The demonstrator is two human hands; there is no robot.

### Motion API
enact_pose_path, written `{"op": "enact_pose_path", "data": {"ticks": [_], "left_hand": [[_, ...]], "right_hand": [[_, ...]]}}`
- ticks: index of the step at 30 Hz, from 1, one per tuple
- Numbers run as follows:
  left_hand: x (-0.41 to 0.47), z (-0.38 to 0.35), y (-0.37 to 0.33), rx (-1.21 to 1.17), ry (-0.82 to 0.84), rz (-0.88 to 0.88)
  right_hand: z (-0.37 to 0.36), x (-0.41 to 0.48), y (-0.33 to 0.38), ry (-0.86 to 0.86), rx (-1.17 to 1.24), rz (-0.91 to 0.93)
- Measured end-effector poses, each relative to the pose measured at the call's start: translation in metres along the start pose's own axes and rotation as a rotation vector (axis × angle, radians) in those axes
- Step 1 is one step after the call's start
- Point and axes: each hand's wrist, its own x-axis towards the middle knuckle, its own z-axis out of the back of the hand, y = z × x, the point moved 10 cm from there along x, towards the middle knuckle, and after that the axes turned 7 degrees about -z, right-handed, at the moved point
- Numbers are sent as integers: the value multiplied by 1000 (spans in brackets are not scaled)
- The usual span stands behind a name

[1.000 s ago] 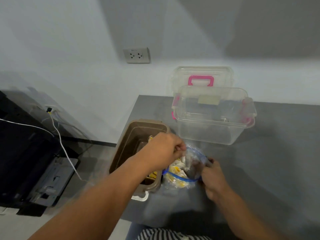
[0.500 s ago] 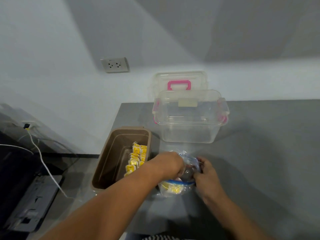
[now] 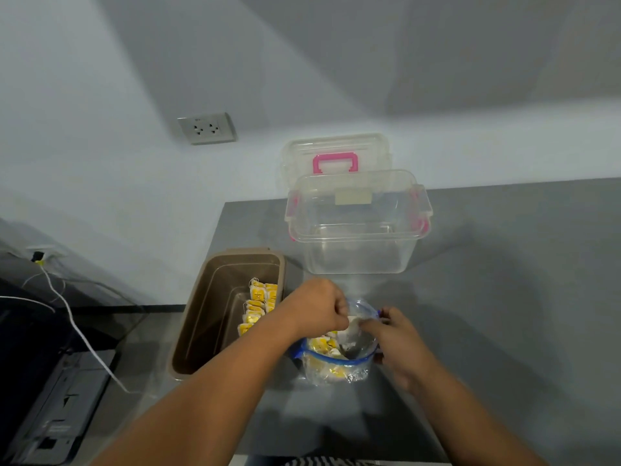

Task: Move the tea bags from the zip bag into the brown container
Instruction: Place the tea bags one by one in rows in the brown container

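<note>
Left hand [image 3: 317, 312]: at frame centre, fist curled over the bag's mouth, fingers pinched on a pale tea bag.
Right hand [image 3: 398, 341]: fingers closed on the bag's right rim.
Zip bag [image 3: 336, 359]: open, below-centre, between both hands.
Tea bags [image 3: 258, 306]: yellow row inside the container [image 3: 201, 317], left of the bag.
</note>
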Motion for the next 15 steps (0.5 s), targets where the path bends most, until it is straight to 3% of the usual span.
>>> {"op": "enact_pose_path", "data": {"ticks": [3,15], "left_hand": [[-4,5,5,-28,2,19],[-8,-7,-3,269,48,-40]], "right_hand": [[-4,2,-2,20,151,-80],[-7,0,3,-56,132,-61]]}}
